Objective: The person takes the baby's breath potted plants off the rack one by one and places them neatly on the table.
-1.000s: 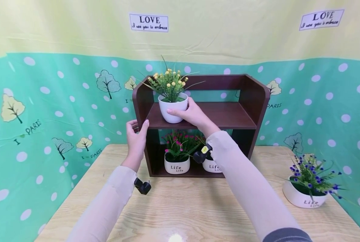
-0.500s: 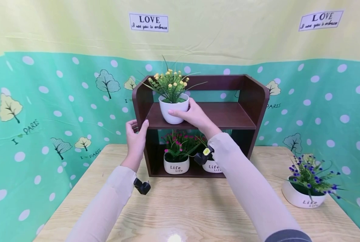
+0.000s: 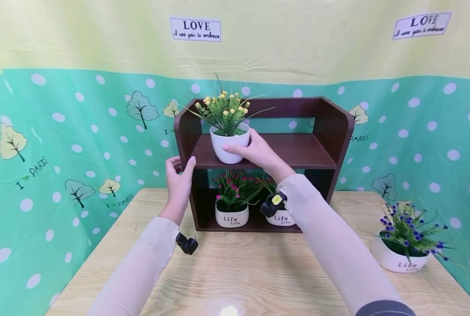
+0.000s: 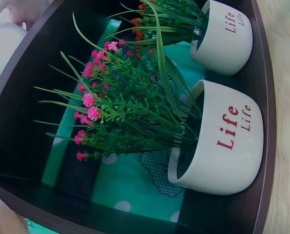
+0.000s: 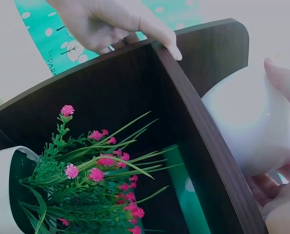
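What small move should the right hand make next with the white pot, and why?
Probably the right hand should ease the white pot slightly backward, because it looks close to the front of the upper board, while the left hand holds the side panel.

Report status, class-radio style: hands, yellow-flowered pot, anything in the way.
Right hand grips white pot of yellow flowers, at upper shelf; resting or lifted, can't tell. Left hand holds rack's left panel. No obstruction seen around pot.
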`<move>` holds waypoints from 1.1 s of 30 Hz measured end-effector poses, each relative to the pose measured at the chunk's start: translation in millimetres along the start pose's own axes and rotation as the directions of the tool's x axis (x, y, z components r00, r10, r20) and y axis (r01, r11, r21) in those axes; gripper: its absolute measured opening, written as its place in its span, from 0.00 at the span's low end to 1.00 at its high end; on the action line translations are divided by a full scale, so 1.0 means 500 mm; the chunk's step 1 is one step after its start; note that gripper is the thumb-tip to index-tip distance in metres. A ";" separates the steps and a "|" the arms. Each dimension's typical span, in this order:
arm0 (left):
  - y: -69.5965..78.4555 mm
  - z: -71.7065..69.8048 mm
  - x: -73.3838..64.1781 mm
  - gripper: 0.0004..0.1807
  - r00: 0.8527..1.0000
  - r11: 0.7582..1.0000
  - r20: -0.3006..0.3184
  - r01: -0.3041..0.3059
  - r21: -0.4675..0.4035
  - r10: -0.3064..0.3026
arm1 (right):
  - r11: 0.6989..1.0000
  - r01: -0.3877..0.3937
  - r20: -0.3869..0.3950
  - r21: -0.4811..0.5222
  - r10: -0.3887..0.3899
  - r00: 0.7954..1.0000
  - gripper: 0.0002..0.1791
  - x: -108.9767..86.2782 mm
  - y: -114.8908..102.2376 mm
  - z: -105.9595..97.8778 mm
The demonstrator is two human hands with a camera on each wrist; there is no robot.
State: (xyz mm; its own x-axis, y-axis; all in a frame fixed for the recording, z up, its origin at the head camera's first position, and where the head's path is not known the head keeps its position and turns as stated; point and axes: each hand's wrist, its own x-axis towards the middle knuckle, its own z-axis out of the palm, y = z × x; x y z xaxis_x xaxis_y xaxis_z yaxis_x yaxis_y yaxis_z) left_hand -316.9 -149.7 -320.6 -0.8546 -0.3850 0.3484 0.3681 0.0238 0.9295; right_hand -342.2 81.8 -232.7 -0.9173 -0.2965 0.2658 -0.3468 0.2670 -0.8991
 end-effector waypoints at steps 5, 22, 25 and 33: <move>0.002 0.001 -0.002 0.30 1.000 1.000 0.001 -0.001 0.005 0.001 | 1.000 0.001 0.019 0.009 -0.001 1.000 0.52 -0.018 -0.008 -0.007; 0.003 0.005 -0.003 0.29 1.000 1.000 0.002 0.003 -0.010 -0.003 | 0.999 0.031 0.046 0.010 -0.031 0.998 0.46 -0.076 0.000 -0.050; 0.002 0.004 -0.002 0.30 1.000 1.000 -0.003 -0.005 -0.005 0.005 | 0.999 0.050 0.049 0.018 -0.050 0.998 0.44 -0.083 0.004 -0.054; 0.001 0.003 -0.001 0.29 1.000 1.000 -0.009 -0.011 -0.011 0.010 | 0.996 0.086 0.054 0.026 -0.087 0.995 0.45 -0.109 0.010 -0.062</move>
State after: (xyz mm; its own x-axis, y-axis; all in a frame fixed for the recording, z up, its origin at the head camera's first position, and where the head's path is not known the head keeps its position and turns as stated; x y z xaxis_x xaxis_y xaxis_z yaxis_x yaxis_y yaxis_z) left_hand -316.8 -148.2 -320.1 -0.8473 -0.3934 0.3568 0.3812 0.0174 0.9243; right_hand -300.1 127.9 -240.7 -0.8715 -0.3680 0.3241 -0.4193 0.2165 -0.8816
